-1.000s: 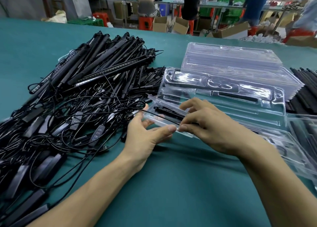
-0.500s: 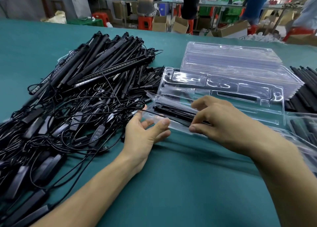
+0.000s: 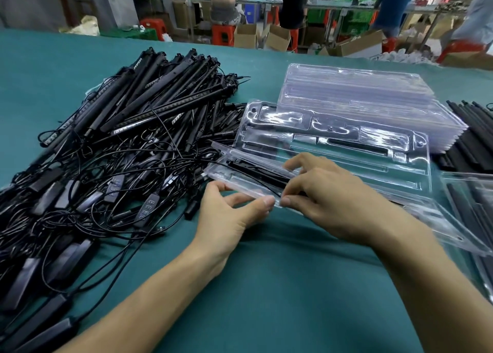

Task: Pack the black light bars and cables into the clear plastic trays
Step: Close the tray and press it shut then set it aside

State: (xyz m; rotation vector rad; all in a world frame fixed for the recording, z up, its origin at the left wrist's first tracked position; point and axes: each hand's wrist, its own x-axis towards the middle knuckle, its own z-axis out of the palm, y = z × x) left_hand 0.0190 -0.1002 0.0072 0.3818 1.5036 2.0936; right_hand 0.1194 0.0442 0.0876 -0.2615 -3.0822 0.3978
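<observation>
**Pinching one tray shut**

The left hand (image 3: 226, 219) has its thumb and fingers bent round the near edge of a tray (image 3: 226, 175) and pinches it. The right hand (image 3: 328, 200) is just beside it, and the two thumb tips almost touch. Its fingers curl over the top of the same tray and its thumb sits at the near edge, so it pinches too.

The tray is on the table (image 3: 266, 286), right in front of the person. I cannot tell if it lies flat or is lifted a little. Inside it is one light bar (image 3: 253, 171). A thin cable (image 3: 266, 188) runs across it toward the thumbs.

I think the step is this: tuck the cable in and press the tray shut. For the next move, all of the cable should be inside before the hands squeeze. The plastic looks thin and bendy, so a soft, even press seems best.

Behind the hands lies an open tray (image 3: 346, 150), touching the first one. Behind that is a stack (image 3: 360, 91) of more trays. To the left is a big pile (image 3: 133, 144) of bars and tangled wires. At the far right are more bars (image 3: 469, 134) and some filled trays (image 3: 469, 200), which look blurry.

The pile is up against the left end of the tray. Its loose wires could catch on it.
</observation>
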